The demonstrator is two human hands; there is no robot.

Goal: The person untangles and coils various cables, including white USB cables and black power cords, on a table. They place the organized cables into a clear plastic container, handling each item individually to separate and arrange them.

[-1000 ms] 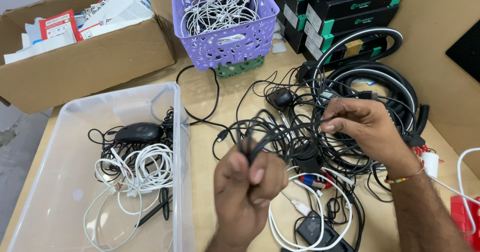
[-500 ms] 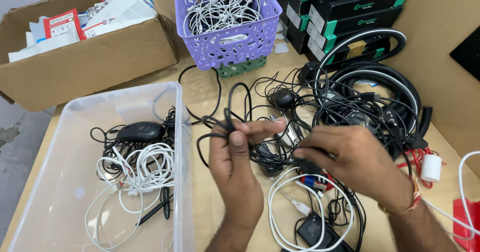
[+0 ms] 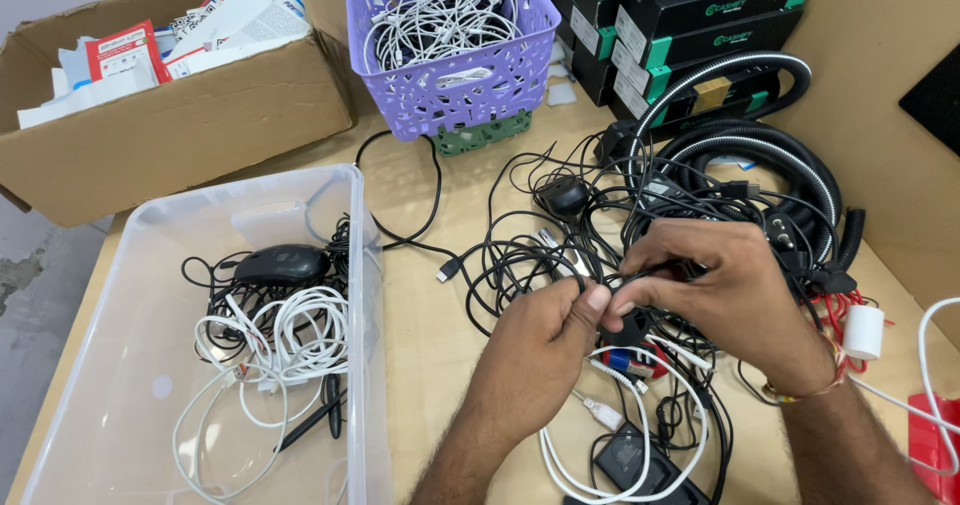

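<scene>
Wooden table (image 3: 430, 295) bears tangled black cables (image 3: 560, 255), pinched by left hand (image 3: 535, 350) and right hand (image 3: 725, 290).

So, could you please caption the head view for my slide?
Both hands, left hand and right hand, pinch a black cable above a tangled cable pile.

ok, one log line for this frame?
left hand: pinching thin black cable | right hand: pinching same cable | over tangled black cable pile | clear plastic bin at left: black mouse, white cables

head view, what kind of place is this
Probably a stockroom or electronics sorting bench: a pile of tangled black cables on a wooden table, stacked black product boxes, and a clear plastic bin of sorted cords.
</scene>
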